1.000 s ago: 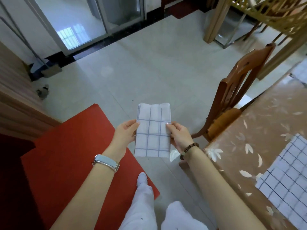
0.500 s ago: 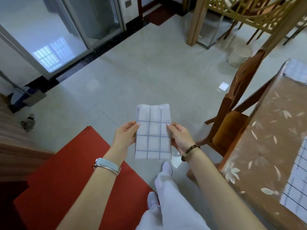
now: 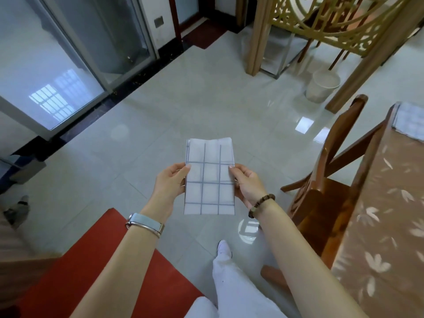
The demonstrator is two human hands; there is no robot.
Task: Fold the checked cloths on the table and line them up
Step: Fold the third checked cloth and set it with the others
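Note:
A white cloth with blue checks (image 3: 210, 177), folded into a narrow upright rectangle, hangs in the air above the tiled floor in front of me. My left hand (image 3: 171, 183) pinches its left edge and my right hand (image 3: 246, 183) pinches its right edge, thumbs on the front. Another checked cloth (image 3: 409, 121) lies on the far end of the table (image 3: 387, 237), which runs along the right edge of the view under a brown flowered cover.
A wooden chair (image 3: 328, 180) stands between me and the table. A red mat (image 3: 96, 269) lies on the floor at lower left. A pale bin (image 3: 323, 84) stands by a carved wooden screen (image 3: 332, 24). Glass doors (image 3: 57, 65) are at upper left.
The view has swung left and forward as I step, so the table's near cloth has left the view. Both hands keep the same hold on the folded cloth.

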